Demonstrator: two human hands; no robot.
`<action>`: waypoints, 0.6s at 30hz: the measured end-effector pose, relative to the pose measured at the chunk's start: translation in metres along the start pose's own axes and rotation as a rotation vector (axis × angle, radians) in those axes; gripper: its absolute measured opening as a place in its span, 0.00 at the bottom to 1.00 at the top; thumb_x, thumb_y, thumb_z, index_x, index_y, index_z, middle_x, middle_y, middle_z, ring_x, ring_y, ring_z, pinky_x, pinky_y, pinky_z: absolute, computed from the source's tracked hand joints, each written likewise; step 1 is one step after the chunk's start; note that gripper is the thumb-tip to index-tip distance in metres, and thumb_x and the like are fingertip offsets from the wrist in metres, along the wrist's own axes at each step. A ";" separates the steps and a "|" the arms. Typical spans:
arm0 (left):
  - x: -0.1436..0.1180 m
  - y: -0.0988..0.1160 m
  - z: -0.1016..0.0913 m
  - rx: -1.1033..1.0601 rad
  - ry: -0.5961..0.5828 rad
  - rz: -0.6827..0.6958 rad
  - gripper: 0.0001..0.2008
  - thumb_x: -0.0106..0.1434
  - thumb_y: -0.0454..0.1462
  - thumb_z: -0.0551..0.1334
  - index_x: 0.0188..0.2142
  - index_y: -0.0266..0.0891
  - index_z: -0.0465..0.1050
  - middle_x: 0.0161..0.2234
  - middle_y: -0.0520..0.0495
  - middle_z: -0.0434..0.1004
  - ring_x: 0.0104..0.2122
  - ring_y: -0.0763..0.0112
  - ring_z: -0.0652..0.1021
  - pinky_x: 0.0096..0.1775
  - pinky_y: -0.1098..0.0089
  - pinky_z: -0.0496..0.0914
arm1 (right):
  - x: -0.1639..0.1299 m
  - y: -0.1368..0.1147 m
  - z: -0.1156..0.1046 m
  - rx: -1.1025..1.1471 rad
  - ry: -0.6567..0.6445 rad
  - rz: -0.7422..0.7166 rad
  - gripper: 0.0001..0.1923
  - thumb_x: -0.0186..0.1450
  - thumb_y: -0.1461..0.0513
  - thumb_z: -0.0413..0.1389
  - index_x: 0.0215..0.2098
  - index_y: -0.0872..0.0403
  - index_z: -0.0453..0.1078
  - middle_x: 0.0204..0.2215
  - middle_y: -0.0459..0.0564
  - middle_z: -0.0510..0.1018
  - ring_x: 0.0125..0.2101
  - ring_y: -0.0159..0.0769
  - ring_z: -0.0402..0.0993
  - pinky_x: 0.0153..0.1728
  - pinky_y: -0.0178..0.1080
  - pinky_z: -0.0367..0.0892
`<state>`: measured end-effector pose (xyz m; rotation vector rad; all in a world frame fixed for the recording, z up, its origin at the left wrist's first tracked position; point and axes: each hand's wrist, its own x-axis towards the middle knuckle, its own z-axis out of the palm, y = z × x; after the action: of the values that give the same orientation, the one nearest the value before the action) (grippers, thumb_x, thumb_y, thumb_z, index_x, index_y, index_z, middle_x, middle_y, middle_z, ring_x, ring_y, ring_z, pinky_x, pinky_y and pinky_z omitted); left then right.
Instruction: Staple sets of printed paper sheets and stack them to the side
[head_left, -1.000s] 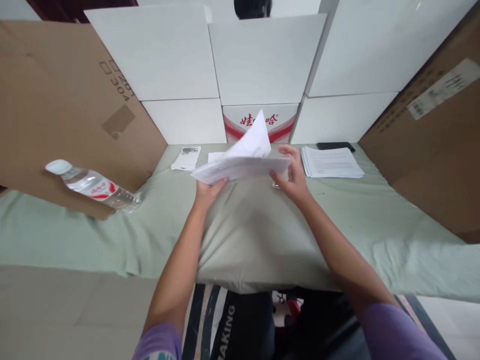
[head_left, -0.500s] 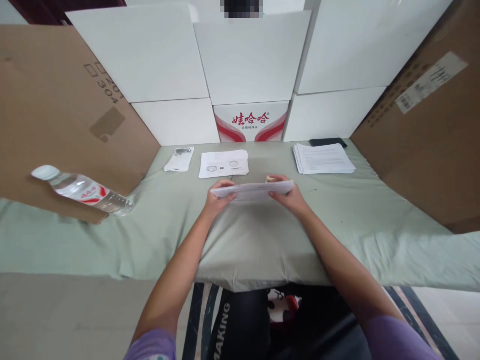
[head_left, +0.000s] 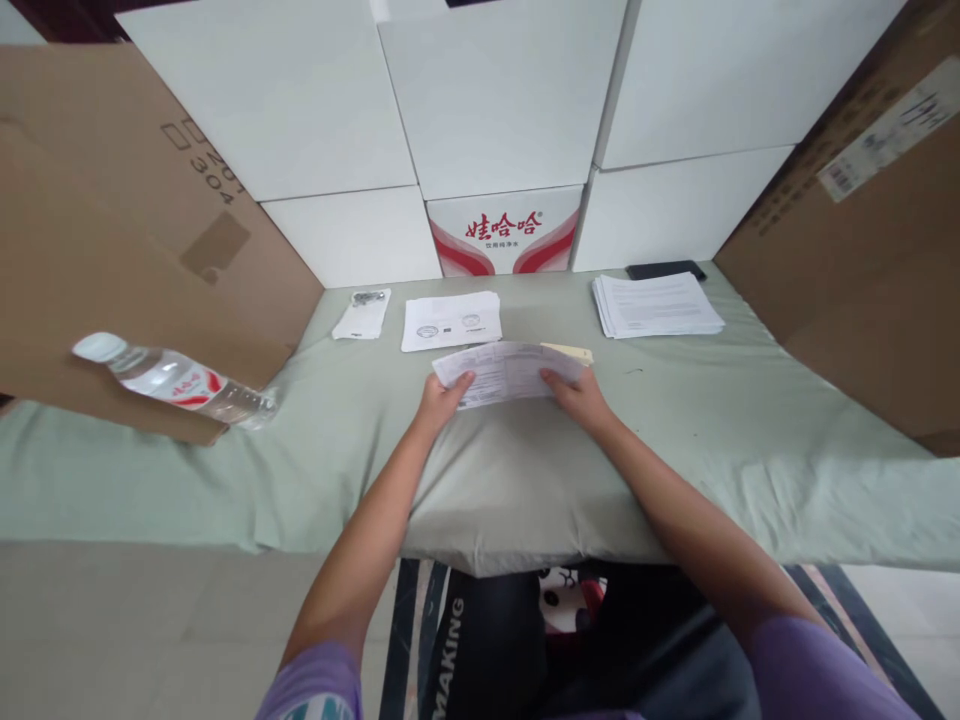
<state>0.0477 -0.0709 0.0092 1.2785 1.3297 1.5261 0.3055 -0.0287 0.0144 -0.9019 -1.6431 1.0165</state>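
Note:
Printed sheets of paper (head_left: pixel 506 372), folded or stacked into a wide strip, are held above the green cloth by both my hands. My left hand (head_left: pixel 442 397) grips the left end, its thumb on the near face. My right hand (head_left: pixel 581 395) pinches the right end the same way. Behind the sheets, by my right fingers, a cream-coloured flat piece (head_left: pixel 571 353) sticks out; I cannot make out what it is. Just beyond lies a stack of white papers with round stamps (head_left: pixel 452 320). My fingers behind the paper are hidden.
A thicker pile of printed sheets (head_left: pixel 656 305) lies at the back right, with a dark phone-like slab (head_left: pixel 666 270) behind it. Back left is a small clear bag (head_left: pixel 361 314). A water bottle (head_left: pixel 180 380) leans before a cardboard panel (head_left: pixel 90 230). White boxes (head_left: pixel 502 100) wall the back.
Both hands have tilted the paper, so its printed face now shows, slightly bowed. More of the cream piece is visible behind it. My view has shifted a little.

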 end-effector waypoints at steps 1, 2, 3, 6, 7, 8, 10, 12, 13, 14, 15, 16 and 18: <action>0.001 0.000 0.000 0.008 0.000 0.001 0.31 0.51 0.60 0.71 0.40 0.37 0.83 0.39 0.41 0.86 0.46 0.53 0.84 0.52 0.55 0.77 | 0.001 0.002 0.000 -0.019 0.005 -0.009 0.18 0.65 0.44 0.60 0.42 0.46 0.80 0.38 0.49 0.84 0.43 0.49 0.81 0.52 0.56 0.75; 0.001 0.000 0.001 0.014 -0.002 0.002 0.31 0.51 0.61 0.71 0.40 0.37 0.83 0.40 0.41 0.86 0.46 0.53 0.83 0.53 0.55 0.77 | 0.001 0.003 0.000 -0.038 0.010 -0.016 0.17 0.65 0.45 0.60 0.41 0.46 0.80 0.37 0.49 0.84 0.44 0.49 0.81 0.53 0.57 0.74; 0.002 -0.001 0.002 0.018 -0.009 0.000 0.31 0.51 0.61 0.71 0.40 0.37 0.83 0.40 0.41 0.86 0.47 0.52 0.83 0.53 0.55 0.76 | 0.002 0.004 0.000 -0.052 0.011 -0.022 0.17 0.65 0.45 0.60 0.40 0.46 0.80 0.37 0.50 0.84 0.44 0.50 0.80 0.53 0.57 0.74; 0.003 -0.006 0.003 0.026 -0.042 -0.004 0.31 0.52 0.60 0.71 0.41 0.37 0.83 0.41 0.41 0.86 0.48 0.53 0.83 0.55 0.55 0.75 | 0.002 0.006 0.000 -0.051 -0.003 -0.011 0.17 0.65 0.44 0.59 0.38 0.47 0.80 0.36 0.50 0.84 0.43 0.51 0.80 0.52 0.58 0.74; 0.004 -0.008 0.003 0.035 -0.041 0.003 0.30 0.53 0.60 0.70 0.42 0.37 0.83 0.41 0.41 0.86 0.48 0.53 0.83 0.55 0.55 0.75 | 0.002 0.006 0.001 -0.042 -0.009 0.001 0.18 0.65 0.44 0.59 0.39 0.47 0.80 0.36 0.51 0.84 0.43 0.50 0.81 0.51 0.58 0.75; 0.005 -0.010 0.003 0.055 -0.029 0.015 0.29 0.55 0.59 0.70 0.42 0.37 0.82 0.40 0.42 0.86 0.48 0.53 0.83 0.54 0.56 0.75 | 0.002 0.006 0.001 -0.030 -0.015 0.016 0.18 0.65 0.44 0.60 0.39 0.48 0.79 0.36 0.51 0.84 0.42 0.50 0.81 0.50 0.57 0.75; 0.007 -0.015 -0.002 0.131 0.024 0.038 0.26 0.58 0.56 0.68 0.42 0.37 0.82 0.39 0.42 0.86 0.46 0.53 0.83 0.52 0.57 0.76 | 0.002 0.004 0.001 0.018 -0.009 0.051 0.20 0.65 0.44 0.60 0.42 0.49 0.78 0.37 0.52 0.84 0.41 0.49 0.81 0.49 0.55 0.76; 0.012 -0.019 -0.009 0.220 0.070 0.038 0.24 0.60 0.54 0.67 0.42 0.36 0.81 0.38 0.42 0.85 0.44 0.53 0.83 0.50 0.57 0.76 | 0.005 0.002 -0.002 0.110 0.044 0.092 0.21 0.65 0.44 0.60 0.46 0.50 0.76 0.38 0.52 0.84 0.40 0.46 0.81 0.46 0.51 0.76; 0.015 -0.021 -0.014 0.253 0.071 0.023 0.23 0.60 0.53 0.67 0.42 0.36 0.81 0.38 0.42 0.86 0.43 0.53 0.83 0.50 0.57 0.76 | 0.007 0.001 -0.006 0.162 0.094 0.112 0.22 0.65 0.44 0.59 0.48 0.50 0.74 0.39 0.52 0.84 0.39 0.44 0.82 0.44 0.49 0.77; 0.017 -0.023 -0.020 0.278 0.050 -0.004 0.23 0.59 0.53 0.67 0.42 0.36 0.81 0.38 0.41 0.86 0.42 0.52 0.83 0.49 0.57 0.76 | 0.010 0.001 -0.011 0.206 0.157 0.128 0.22 0.65 0.45 0.59 0.49 0.49 0.72 0.39 0.51 0.84 0.37 0.42 0.82 0.42 0.47 0.77; 0.020 -0.025 -0.025 0.294 0.021 -0.037 0.23 0.58 0.53 0.67 0.42 0.36 0.82 0.37 0.41 0.86 0.41 0.52 0.83 0.48 0.56 0.76 | 0.012 0.001 -0.016 0.233 0.226 0.139 0.21 0.65 0.45 0.59 0.49 0.49 0.71 0.39 0.51 0.84 0.36 0.40 0.82 0.40 0.44 0.77; 0.022 -0.027 -0.030 0.304 -0.008 -0.075 0.23 0.57 0.53 0.68 0.41 0.36 0.82 0.36 0.41 0.85 0.40 0.51 0.83 0.47 0.56 0.76 | 0.015 0.002 -0.022 0.244 0.296 0.146 0.20 0.66 0.46 0.59 0.48 0.49 0.70 0.38 0.50 0.83 0.34 0.38 0.81 0.38 0.42 0.77; 0.024 -0.032 -0.039 0.304 -0.045 -0.135 0.22 0.54 0.52 0.70 0.39 0.36 0.82 0.35 0.40 0.85 0.39 0.50 0.83 0.46 0.55 0.76 | 0.020 0.005 -0.033 0.233 0.411 0.151 0.16 0.66 0.48 0.59 0.45 0.49 0.69 0.36 0.48 0.83 0.32 0.35 0.80 0.35 0.39 0.76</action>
<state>0.0017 -0.0512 -0.0157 1.3666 1.6296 1.2286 0.3324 -0.0020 0.0231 -1.0093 -1.1044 1.0207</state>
